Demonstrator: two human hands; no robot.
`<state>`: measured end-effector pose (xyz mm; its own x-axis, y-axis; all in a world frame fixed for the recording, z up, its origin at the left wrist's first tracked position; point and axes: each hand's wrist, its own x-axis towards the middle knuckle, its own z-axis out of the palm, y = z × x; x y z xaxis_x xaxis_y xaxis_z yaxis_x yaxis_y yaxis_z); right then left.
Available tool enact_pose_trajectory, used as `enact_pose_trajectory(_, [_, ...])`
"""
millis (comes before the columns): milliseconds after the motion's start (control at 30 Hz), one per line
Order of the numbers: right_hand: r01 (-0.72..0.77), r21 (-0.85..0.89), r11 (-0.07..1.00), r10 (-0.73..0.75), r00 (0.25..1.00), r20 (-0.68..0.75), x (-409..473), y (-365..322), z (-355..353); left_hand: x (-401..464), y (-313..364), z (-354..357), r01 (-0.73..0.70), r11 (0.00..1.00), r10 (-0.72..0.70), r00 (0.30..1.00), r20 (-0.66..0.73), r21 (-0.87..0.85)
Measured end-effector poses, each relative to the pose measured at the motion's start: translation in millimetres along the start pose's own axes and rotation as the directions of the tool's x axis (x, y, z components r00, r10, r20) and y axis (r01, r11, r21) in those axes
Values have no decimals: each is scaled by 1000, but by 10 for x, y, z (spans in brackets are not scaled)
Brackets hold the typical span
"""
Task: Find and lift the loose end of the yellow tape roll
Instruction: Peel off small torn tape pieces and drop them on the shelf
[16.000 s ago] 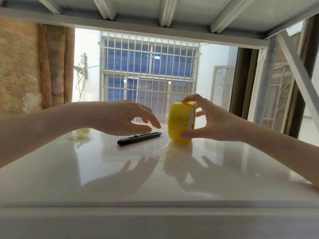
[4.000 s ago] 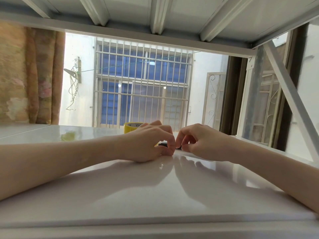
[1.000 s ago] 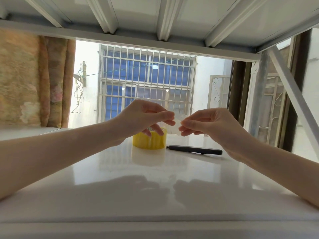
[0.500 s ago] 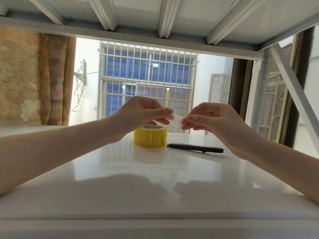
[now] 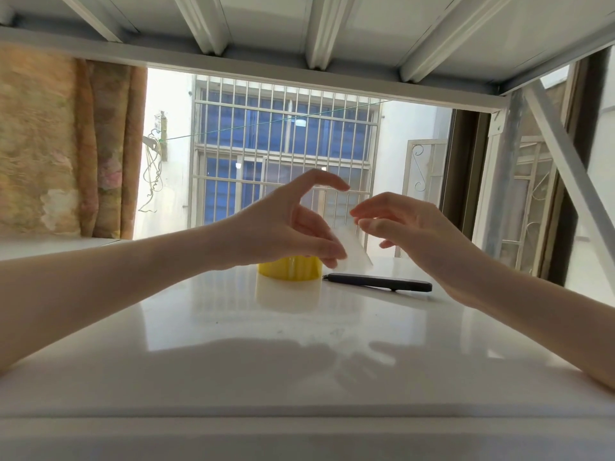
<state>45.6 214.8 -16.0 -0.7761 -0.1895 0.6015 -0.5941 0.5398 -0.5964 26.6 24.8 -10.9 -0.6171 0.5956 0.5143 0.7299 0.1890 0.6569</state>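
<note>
The yellow tape roll (image 5: 288, 269) lies flat on the glossy white table (image 5: 299, 344), partly hidden behind my left hand (image 5: 286, 227). A short translucent strip of tape (image 5: 356, 255) hangs from my left thumb and a lower finger, which pinch its edge, while the index finger sticks up and forward. My right hand (image 5: 409, 227) hovers just to the right of the strip with its fingers spread and relaxed, apart from the strip. Both hands are raised above the table.
A black utility knife (image 5: 379, 283) lies on the table right of the roll, under my right hand. A white shelf frame (image 5: 316, 84) runs low overhead, with a slanted brace (image 5: 572, 181) at the right. Curtain and barred window stand behind.
My right hand has let go of the strip and spread its fingers. The strip now hangs lower from my left hand alone, and my left index finger has lifted.
</note>
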Motion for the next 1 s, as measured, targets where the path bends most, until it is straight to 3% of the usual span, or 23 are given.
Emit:
enact_pose_trajectory(200, [48, 34, 998, -54, 982, 182, -55, -70, 67, -12, 52, 29, -32, 987, 14, 994, 112, 159])
enact_pose_trajectory(500, [5, 118, 993, -18, 994, 108, -33, -19, 22, 13, 32, 21, -47, 975, 57, 997, -42, 216])
enact_pose_trajectory(633, [-17, 131, 991, 4, 995, 97, -27, -3, -9, 32, 19, -58, 34, 986, -11, 990, -142, 166])
enact_pose_trajectory(1000, [-81, 212, 974, 59, 992, 107, -30, -39, -2, 36, -14, -24, 29, 994, -18, 994, -109, 101])
